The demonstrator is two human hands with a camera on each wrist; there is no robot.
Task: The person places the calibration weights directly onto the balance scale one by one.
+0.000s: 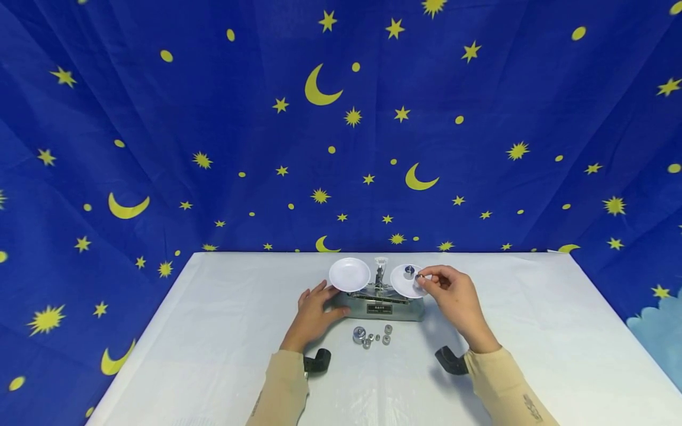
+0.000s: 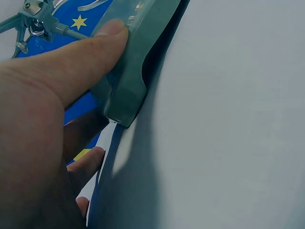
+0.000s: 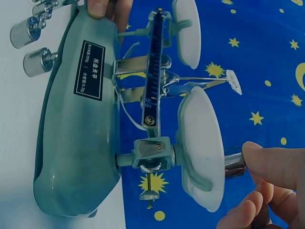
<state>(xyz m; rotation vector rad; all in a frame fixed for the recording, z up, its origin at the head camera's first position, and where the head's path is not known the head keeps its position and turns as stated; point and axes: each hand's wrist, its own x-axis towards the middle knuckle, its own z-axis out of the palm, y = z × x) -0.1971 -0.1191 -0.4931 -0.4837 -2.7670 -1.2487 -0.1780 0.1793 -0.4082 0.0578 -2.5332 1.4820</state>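
Note:
A green-grey balance scale (image 1: pixel 396 311) with two white pans stands on the table. My left hand (image 1: pixel 314 313) grips the left end of its base, with the thumb (image 2: pixel 112 40) on the front face and fingers behind. My right hand (image 1: pixel 457 296) pinches a small metal weight (image 3: pixel 234 163) between thumb and fingertips, right at the face of the right pan (image 3: pixel 206 148). Another weight (image 1: pixel 409 270) stands on that pan. Nothing lies on the left pan (image 1: pixel 349 274).
Several loose metal weights, the largest one (image 1: pixel 359 335) at the left, stand on the white table (image 1: pixel 213 343) in front of the scale. Black wrist mounts (image 1: pixel 452 361) stick out from the sleeves. A blue curtain (image 1: pixel 256 130) with stars and moons hangs behind the table.

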